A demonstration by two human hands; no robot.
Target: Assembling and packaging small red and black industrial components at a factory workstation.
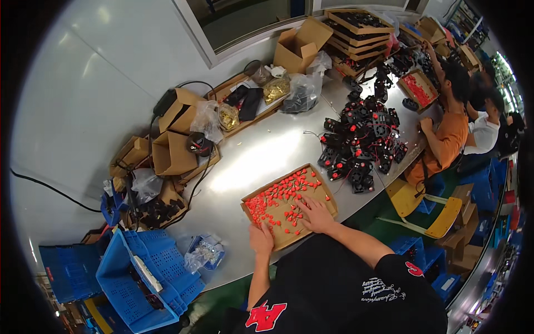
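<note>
A shallow cardboard tray [289, 241] lies before me on the metal table. Small red caps with thin metal stems [298, 182] are scattered over it, and red ring-like pieces [257, 207] are heaped toward its left side. My left hand [261, 239] is at the tray's near left edge, its fingers drawn together by the red rings; what they hold, if anything, is too small to tell. Inside the tray, my right hand [317, 216] reaches over the red caps with its fingers apart, the fingertips at or just above the pieces.
A pile of black housings with red parts [361, 139] stands right of the tray. Blue crates [150, 273] and a small blue bin of clear bags [204, 253] are at left. Boxes [172, 153] line the wall. A co-worker in orange [449, 139] sits beyond a yellow chair [403, 197].
</note>
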